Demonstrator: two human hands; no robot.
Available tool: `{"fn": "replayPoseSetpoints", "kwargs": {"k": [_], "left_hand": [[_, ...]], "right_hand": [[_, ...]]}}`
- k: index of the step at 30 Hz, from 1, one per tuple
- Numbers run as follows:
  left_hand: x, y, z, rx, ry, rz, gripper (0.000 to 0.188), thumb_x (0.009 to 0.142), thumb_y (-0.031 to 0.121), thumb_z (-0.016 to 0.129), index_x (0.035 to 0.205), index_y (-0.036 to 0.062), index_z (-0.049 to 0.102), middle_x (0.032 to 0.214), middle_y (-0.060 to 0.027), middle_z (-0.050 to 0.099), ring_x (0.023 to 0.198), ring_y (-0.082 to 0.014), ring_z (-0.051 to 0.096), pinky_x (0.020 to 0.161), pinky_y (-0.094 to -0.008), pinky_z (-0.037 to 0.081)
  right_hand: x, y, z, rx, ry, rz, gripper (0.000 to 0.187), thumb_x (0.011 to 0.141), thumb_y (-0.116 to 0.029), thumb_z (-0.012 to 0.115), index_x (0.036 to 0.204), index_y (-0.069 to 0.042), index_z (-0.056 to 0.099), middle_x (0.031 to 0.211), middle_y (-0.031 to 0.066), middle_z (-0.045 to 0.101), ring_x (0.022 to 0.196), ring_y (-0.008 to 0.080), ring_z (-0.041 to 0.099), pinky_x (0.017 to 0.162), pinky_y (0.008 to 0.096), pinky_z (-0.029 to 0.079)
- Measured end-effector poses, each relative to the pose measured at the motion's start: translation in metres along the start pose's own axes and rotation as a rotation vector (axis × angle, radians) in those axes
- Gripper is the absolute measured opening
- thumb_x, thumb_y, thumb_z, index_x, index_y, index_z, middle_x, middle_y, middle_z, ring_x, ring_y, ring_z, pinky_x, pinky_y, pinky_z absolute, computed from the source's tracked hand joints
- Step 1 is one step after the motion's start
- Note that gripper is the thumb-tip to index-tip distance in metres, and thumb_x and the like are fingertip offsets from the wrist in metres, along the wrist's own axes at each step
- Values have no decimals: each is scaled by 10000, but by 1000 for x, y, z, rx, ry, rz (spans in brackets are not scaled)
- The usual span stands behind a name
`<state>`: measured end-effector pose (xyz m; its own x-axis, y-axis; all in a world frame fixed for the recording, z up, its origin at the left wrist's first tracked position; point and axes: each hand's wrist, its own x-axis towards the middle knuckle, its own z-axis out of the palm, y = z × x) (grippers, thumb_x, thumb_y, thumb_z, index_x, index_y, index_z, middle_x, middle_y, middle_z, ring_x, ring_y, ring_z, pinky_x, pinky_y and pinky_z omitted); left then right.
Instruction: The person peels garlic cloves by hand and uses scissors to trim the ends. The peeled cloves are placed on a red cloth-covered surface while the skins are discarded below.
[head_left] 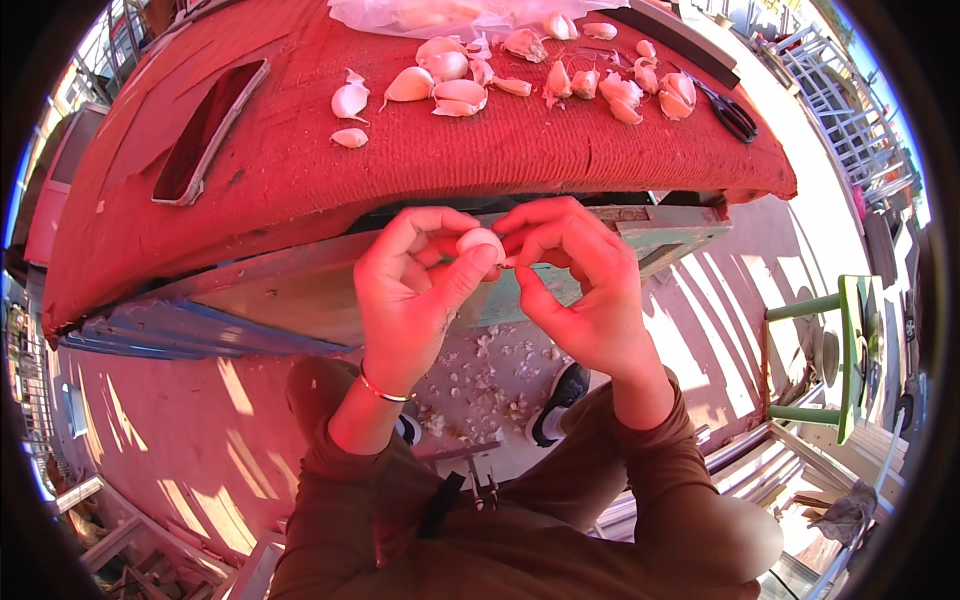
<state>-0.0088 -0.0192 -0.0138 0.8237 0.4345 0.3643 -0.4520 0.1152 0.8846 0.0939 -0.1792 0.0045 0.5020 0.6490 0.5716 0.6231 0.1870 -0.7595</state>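
1. Head view, hands: the left hand [408,285] grips a garlic clove [480,243] between thumb and fingers, before the near edge of the red-covered table [290,150]; the right hand [582,285] is curled at the clove's right side, its grip unconfirmed.
2. Head view, risk: a loosened pinch could drop the clove onto the scrap-strewn floor [530,375].
3. Head view, obscured: fingers cover part of the clove; the frame cuts off the plastic bag [420,15].

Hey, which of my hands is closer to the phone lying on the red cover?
Left. The left hand, holding a garlic clove, is to the right of the phone and nearer your body; the right hand is farther right.
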Motion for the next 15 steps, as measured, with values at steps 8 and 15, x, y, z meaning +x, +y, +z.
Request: {"fn": "replayPoseSetpoints", "kwargs": {"k": [8, 15], "left_hand": [[-1, -2, -3, 112, 15, 64, 261, 951, 15, 789, 1172, -60, 671, 1081, -106, 738, 959, -146, 723, 863, -291, 605], [4, -1, -4, 348, -56, 281, 241, 901, -12, 824, 1106, -49, 702, 1046, -101, 744, 952, -153, 721, 830, -289, 604]], "right_hand": [[1, -12, 1, -129, 21, 6, 169, 856, 71, 747, 993, 25, 659, 1022, 114, 680, 882, 204, 699, 779, 328, 569], [0, -5, -2, -51, 29, -40, 123, 888, 81, 730, 956, 28, 642, 924, 104, 658, 798, 206, 667, 723, 320, 544]]}}
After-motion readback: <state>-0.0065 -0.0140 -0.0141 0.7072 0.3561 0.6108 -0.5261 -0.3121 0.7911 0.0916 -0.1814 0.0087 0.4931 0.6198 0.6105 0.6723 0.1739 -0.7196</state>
